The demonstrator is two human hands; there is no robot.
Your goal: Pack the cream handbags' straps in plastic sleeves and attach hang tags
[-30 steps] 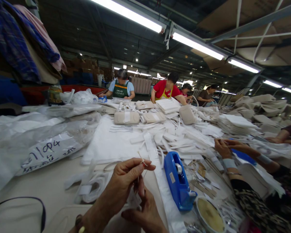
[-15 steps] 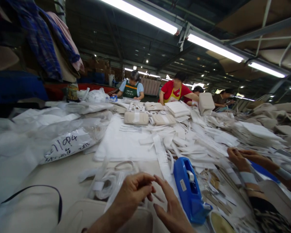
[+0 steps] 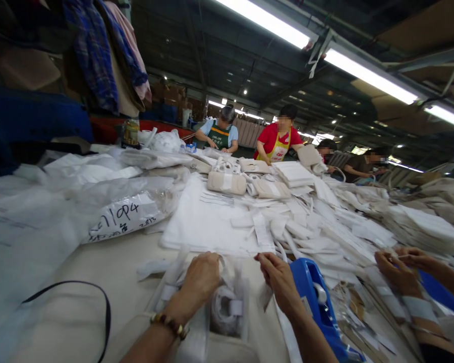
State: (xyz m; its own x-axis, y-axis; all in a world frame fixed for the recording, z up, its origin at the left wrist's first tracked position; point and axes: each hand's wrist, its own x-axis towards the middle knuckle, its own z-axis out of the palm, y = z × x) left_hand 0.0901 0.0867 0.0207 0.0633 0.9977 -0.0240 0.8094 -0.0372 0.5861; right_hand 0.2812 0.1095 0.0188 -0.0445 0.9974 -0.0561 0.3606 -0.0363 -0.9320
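My left hand (image 3: 201, 276) is closed, knuckles up, at the upper left edge of a clear plastic bag (image 3: 244, 315). What its fingertips grip is hidden. A rolled white strap (image 3: 224, 308) shows inside the bag. To the right, apart from the bag, my right hand (image 3: 279, 280) has thumb and fingers pinched together. A small translucent flap (image 3: 266, 297) hangs beneath its fingers; I cannot make out what it is. Just beyond that hand stands a blue tape dispenser (image 3: 316, 297), partly covered by my forearm. Another rolled white strap (image 3: 170, 292) lies left of my left hand.
A flat white stack (image 3: 200, 222) lies ahead, with beige banded bundles (image 3: 227, 183) behind it. A marked plastic bag (image 3: 124, 217) is at left, near a black cord (image 3: 106, 312). At right, a co-worker's hands (image 3: 401, 267) work close by. Other people stand across the table.
My hands have moved apart: the left now closes by the bag, the right pinches near the dispenser. The bag with the rolled strap now shows between them. The view has shifted left.
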